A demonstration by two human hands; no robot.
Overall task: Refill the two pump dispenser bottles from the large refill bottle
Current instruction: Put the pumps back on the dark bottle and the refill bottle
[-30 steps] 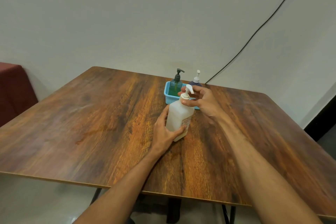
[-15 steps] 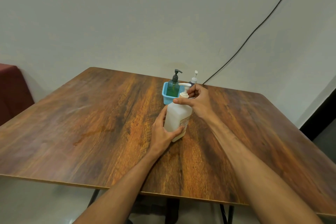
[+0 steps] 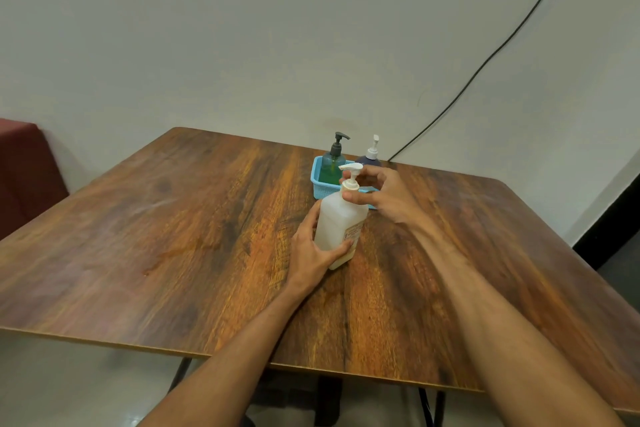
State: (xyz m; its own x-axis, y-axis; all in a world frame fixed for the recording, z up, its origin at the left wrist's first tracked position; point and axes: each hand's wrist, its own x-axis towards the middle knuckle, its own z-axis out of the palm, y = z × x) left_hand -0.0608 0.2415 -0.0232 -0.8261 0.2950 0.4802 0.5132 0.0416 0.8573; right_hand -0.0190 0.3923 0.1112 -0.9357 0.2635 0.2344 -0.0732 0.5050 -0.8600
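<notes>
the label (image 3: 353,231) on the white refill bottle (image 3: 337,218) is too blurred to read.

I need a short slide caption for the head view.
Left hand steadies white bottle; right hand at its pump, basket behind.

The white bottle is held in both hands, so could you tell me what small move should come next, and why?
Probably keep unscrewing the pump cap: the right hand has its fingers around the collar, the left hand steadies the white bottle upright on the table, and the cap looks seated.
</notes>
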